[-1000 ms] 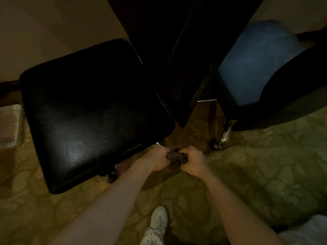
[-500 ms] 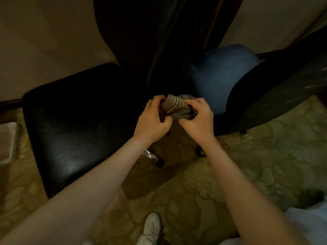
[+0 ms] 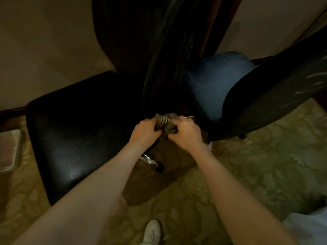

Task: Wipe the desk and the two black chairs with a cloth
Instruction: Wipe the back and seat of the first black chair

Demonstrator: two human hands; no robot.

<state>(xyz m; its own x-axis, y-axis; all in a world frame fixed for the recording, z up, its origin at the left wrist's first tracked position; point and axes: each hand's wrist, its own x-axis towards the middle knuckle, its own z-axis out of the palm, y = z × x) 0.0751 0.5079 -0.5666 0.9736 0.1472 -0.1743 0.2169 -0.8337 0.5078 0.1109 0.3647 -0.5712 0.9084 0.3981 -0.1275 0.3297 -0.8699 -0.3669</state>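
Gripped striped cloth bunched between left hand and right hand, fingers of both curled round it, probably refolding for clean face. Positioned at gap between black chair seat and blue-seated chair, near dark backrest, within reach of either chair.

Bare forearms, no sleeves; white sneaker.

Right of the black seat, a tall dark backrest and the blue chair leave only a narrow gap, filled by the left hand, right hand and bunched cloth. A caster juts out below the seat's right corner; carpet lies open farther right.
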